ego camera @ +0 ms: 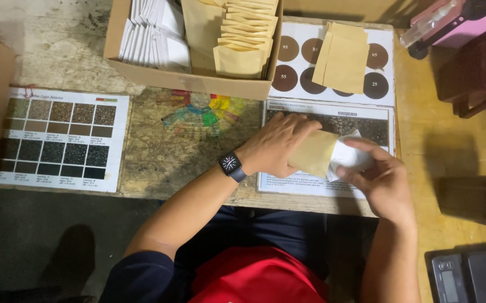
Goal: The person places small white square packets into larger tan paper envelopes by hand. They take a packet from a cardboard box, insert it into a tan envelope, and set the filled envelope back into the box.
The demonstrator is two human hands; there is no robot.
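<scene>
My left hand [279, 145] grips a small tan paper envelope [313, 152] by its left side, with a dark watch [231, 165] on that wrist. My right hand [382, 174] holds a small white pouch [348, 155] at the open end of the envelope; part of the pouch is hidden behind the envelope and my fingers. Both hands hover over a printed sheet with a bean photo [366, 120] on the table.
A cardboard box [192, 78] at the back holds white pouches [156, 33] and tan envelopes [246, 36]. More tan envelopes [343, 56] lie on a chart of brown circles. A colour chart [60, 137] lies at left. A scale [470, 278] sits bottom right.
</scene>
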